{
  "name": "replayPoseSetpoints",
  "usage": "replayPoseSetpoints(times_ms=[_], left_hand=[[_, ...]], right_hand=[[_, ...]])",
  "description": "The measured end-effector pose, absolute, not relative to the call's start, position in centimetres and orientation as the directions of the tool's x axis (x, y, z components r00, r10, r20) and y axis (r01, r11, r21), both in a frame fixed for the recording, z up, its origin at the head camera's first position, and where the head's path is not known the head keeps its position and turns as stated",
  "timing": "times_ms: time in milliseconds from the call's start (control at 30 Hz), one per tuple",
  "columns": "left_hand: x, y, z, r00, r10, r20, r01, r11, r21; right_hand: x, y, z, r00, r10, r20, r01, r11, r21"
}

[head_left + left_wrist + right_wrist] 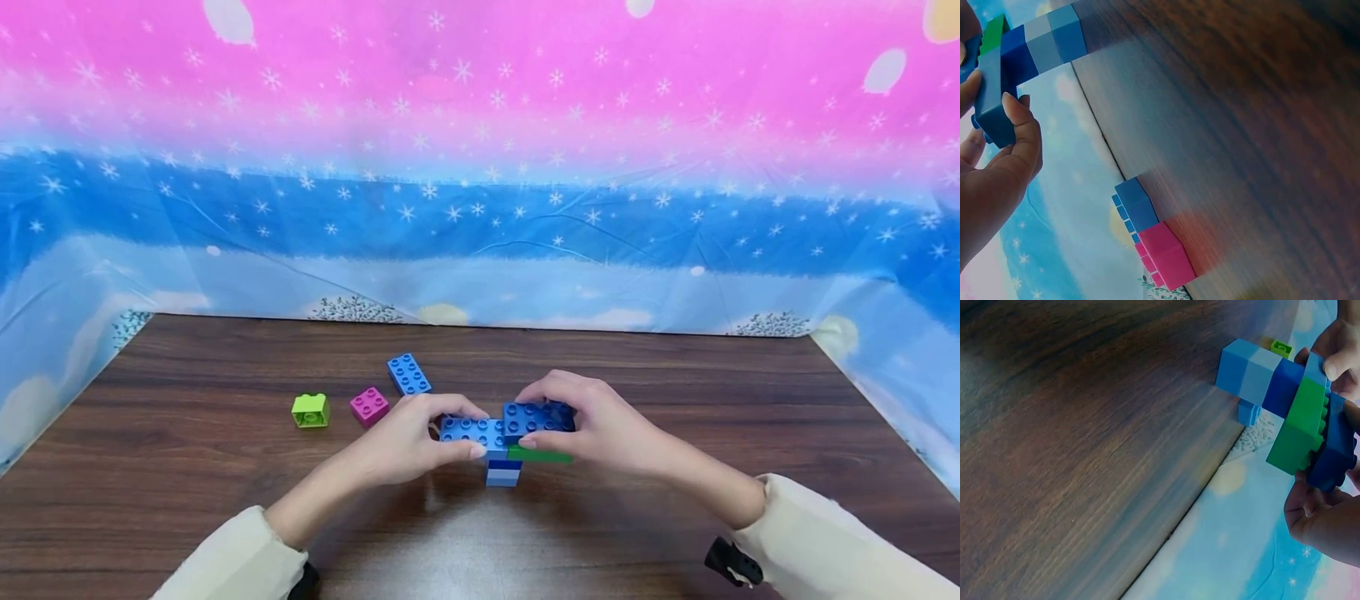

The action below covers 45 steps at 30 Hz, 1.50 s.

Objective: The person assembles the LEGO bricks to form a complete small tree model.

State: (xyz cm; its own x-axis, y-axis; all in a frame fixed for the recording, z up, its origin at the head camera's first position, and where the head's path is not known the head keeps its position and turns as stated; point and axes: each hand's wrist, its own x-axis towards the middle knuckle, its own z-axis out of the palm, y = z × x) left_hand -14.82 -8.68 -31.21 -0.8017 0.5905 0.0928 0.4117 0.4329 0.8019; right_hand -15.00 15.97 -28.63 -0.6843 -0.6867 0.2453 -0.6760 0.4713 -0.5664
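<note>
While the left hand (408,440) is pinching a light blue brick (470,435) between its thumb and fingers, the right hand (603,417) is pinching a dark blue brick (538,421), its thumb pressing the near side and its fingers the far side. Between the two hands, a column of bricks (503,472) is carrying the light blue brick, which is jutting toward the left hand, and a green brick (1297,428), which is jutting under the right hand. The dark blue brick is lying over the green one, whose studs are showing along the edge between them; whether it is fully seated, I cannot tell.

Just beyond the left hand, a loose blue brick (408,374) is lying studs up. A pink brick (370,407) is sitting close to the left hand's outer side, and a lime green brick (311,410) is lying farther out on that side. Beneath both hands, a dark wooden table (187,500) is stretching away, and past them a pink and blue backdrop (480,225) with white snowflakes is hanging behind it.
</note>
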Motion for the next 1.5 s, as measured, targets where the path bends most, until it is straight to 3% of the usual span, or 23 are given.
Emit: replayPoseSetpoints(times_ms=[1067,1500], left_hand=[[-14.80,-8.89,-31.04,-0.786,0.610,0.103,0.426,0.413,0.805],[-14.76,-8.83,-31.05,-0.790,0.604,0.103,0.425,0.419,0.802]], right_hand=[[-14.94,15.01,-29.21,-0.667,-0.694,0.271,-0.689,0.436,-0.579],[-15.24,14.95,-28.79,-0.681,-0.706,0.193,-0.634,0.437,-0.638]])
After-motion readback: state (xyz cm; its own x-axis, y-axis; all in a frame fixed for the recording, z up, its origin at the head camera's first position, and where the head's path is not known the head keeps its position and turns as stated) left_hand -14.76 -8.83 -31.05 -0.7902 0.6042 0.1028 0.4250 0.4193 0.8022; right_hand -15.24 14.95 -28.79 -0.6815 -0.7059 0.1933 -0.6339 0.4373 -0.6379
